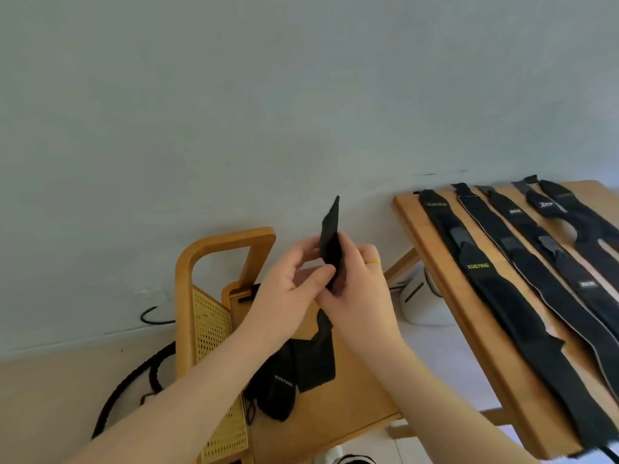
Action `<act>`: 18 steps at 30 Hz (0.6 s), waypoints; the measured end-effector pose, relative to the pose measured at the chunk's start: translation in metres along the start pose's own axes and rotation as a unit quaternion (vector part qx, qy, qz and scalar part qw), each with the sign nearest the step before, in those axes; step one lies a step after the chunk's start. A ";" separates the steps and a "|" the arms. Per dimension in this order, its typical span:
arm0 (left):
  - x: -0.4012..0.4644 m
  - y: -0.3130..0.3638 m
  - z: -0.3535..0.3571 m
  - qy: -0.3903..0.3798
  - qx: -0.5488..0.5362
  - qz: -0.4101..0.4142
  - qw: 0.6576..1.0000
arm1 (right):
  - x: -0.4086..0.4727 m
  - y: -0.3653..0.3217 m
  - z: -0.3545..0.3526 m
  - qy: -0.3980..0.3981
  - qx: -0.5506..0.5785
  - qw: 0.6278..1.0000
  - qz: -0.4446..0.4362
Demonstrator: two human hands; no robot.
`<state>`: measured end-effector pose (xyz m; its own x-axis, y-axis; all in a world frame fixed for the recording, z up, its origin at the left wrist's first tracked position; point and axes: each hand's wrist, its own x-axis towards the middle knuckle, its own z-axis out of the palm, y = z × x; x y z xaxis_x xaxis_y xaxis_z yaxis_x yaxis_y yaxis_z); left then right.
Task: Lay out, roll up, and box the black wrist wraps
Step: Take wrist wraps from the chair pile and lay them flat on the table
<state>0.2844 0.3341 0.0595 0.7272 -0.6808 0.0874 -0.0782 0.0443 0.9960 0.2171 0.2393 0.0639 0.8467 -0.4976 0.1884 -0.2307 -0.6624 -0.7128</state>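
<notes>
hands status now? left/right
Left hand: pinching the black fabric wrist wrap.
Right hand: gripping the same wrap.

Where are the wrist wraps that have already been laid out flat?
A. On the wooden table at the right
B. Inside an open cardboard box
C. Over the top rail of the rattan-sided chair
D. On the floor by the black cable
A: several black wrist wraps lie stretched out side by side on the wooden table at the right, while both hands hold another wrap above the chair.
</notes>
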 end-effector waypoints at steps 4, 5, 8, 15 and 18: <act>-0.001 -0.005 0.002 0.062 -0.084 -0.021 0.994 | -0.014 0.004 0.000 -0.026 0.056 0.997 -0.040; 0.001 -0.004 0.003 0.064 -0.111 -0.035 0.991 | -0.016 0.007 -0.001 -0.009 0.065 0.996 -0.053; 0.009 0.000 0.009 0.058 -0.132 -0.061 0.988 | -0.015 0.021 -0.012 0.092 0.058 0.993 -0.051; 0.035 0.019 0.034 0.085 -0.175 -0.117 0.974 | 0.000 0.071 -0.065 -0.140 0.271 0.942 0.139; 0.043 0.025 0.050 0.060 -0.179 -0.137 0.973 | -0.006 0.084 -0.086 -0.167 0.303 0.929 0.130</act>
<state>0.2791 0.2695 0.0868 0.7635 -0.6138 -0.2008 0.3553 0.1395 0.9243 0.1513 0.1382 0.0611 0.9254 -0.3271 -0.1916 -0.2214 -0.0562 -0.9736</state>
